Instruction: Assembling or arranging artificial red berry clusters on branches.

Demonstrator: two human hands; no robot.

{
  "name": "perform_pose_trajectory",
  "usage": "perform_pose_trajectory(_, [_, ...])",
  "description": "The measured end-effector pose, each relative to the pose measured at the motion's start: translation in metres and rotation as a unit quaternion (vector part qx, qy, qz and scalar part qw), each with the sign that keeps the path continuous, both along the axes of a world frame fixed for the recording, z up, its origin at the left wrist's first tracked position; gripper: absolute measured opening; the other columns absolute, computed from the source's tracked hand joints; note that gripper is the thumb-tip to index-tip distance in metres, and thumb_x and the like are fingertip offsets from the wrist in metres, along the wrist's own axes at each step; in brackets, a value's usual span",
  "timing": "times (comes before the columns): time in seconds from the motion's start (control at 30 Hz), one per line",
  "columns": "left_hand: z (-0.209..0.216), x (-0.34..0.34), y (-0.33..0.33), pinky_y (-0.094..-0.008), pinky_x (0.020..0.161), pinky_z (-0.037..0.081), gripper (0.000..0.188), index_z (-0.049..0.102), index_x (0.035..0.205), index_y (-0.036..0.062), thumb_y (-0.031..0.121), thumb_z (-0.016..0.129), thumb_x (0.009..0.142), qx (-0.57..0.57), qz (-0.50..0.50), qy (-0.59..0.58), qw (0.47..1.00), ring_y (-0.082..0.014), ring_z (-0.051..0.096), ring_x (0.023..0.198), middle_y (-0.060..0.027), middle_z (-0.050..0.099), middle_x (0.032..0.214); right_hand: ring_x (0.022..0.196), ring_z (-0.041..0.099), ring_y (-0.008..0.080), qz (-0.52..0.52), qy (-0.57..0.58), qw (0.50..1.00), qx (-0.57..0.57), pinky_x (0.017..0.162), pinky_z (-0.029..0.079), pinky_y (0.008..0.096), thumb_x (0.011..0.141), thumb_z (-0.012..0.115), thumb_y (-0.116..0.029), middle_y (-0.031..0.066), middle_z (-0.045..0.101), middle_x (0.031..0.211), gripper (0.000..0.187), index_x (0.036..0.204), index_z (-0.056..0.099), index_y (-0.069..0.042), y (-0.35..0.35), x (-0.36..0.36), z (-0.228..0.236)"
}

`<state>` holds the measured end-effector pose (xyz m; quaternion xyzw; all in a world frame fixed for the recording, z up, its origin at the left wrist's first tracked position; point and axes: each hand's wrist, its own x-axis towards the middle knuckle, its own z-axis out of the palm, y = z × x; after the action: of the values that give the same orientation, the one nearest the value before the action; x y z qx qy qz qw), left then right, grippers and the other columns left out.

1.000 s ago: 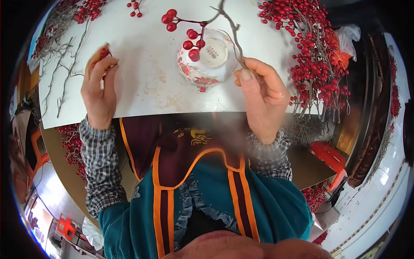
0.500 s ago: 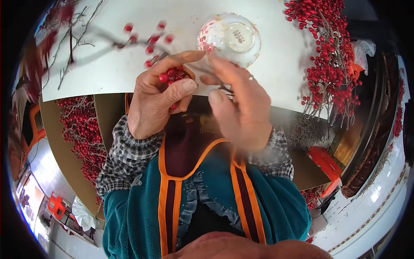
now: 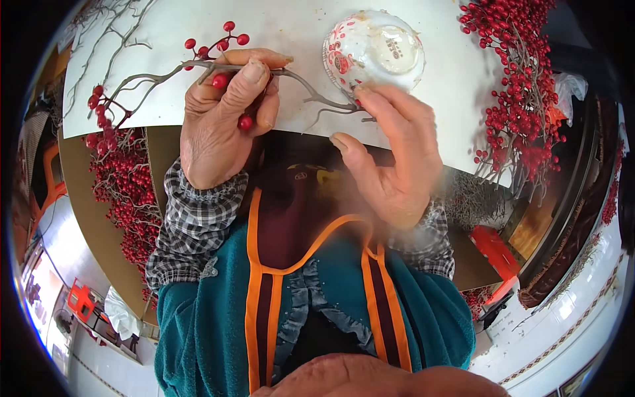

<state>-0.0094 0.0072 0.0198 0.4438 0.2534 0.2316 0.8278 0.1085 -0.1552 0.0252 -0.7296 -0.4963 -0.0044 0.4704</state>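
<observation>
The left hand (image 3: 221, 119) has its fingers pressed together around a grey branch (image 3: 291, 76) with red berries, thumb on top, pinching the stem just left of the bowl (image 3: 374, 53). The branch runs from the bowl's lower edge leftward over the white table (image 3: 291, 26), its bare forked twigs and a few berries fanning out well to the left of the bowl. One loose-looking red berry (image 3: 245, 122) sits at the fingertips, though whether it is attached to the stem is hard to tell.

The right hand (image 3: 393, 155) lies just below the bowl, fingers loosely spread, the forefinger tip touching the branch end where it meets the bowl's rim; it does not grip anything.

The bowl is white with a red pattern and stands upside down on the table. To the right of the bowl a heap of berry sprays (image 3: 522, 92) trails over the table's edge. Far left and below the bowl, more berry sprays (image 3: 122, 192) lie on a brown board (image 3: 99, 225) under the table's edge. Bare grey twigs (image 3: 106, 33) lie on the table at the far left of the bowl. The floor (image 3: 582, 298) beyond is pale, with a red stool (image 3: 493, 248) lower right of the bowl.
</observation>
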Motion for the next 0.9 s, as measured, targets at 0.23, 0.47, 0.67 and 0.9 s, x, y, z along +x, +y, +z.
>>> perform_pose_trajectory(0.23, [-0.002,0.001,0.003,-0.0215,0.049,0.031,0.02,0.067,0.105,-0.0016,0.015,0.06,0.097,0.017,-0.041,-0.044,0.998,-0.0074,0.045,0.055,-0.003,0.058,0.072,0.096,0.06,0.0294,0.008,0.044,0.993,-0.111,0.081,0.05,0.0392,0.081,0.077,-0.021,0.0098,0.063,0.101,0.034,0.109,0.068,-0.006,0.0,-0.003,0.005])
perform_pose_trajectory(0.47, [0.013,0.007,0.005,-0.0186,0.053,0.038,0.025,0.064,0.111,-0.0044,0.014,0.063,0.094,0.082,-0.063,-0.004,0.995,-0.0064,0.047,0.058,-0.0041,0.06,0.083,0.079,0.062,0.0186,0.053,0.254,0.965,-0.028,0.066,0.051,0.0294,0.084,0.073,-0.009,0.0103,0.062,0.095,0.02,0.102,0.07,-0.002,0.003,-0.003,0.009])
perform_pose_trajectory(0.67, [0.014,0.002,0.004,-0.0214,0.077,0.046,0.04,0.052,0.124,-0.0027,0.011,0.067,0.09,0.101,-0.143,0.055,0.983,-0.0108,0.056,0.085,-0.0055,0.057,0.099,0.08,0.06,0.0155,0.04,0.195,0.978,-0.063,0.068,0.049,0.0254,0.082,0.071,0.001,0.0097,0.059,0.097,0.02,0.102,0.069,0.0,-0.003,0.014,0.018])
perform_pose_trajectory(0.9, [-0.001,-0.009,0.005,-0.0205,0.063,0.047,0.026,0.06,0.115,-0.001,0.001,0.066,0.09,0.039,-0.164,0.073,0.983,-0.0082,0.058,0.072,-0.008,0.065,0.096,0.081,0.06,0.017,-0.054,0.09,0.994,-0.019,0.068,0.05,0.0275,0.075,0.074,0.003,0.0092,0.06,0.093,0.022,0.096,0.072,0.0,-0.002,0.03,0.017])
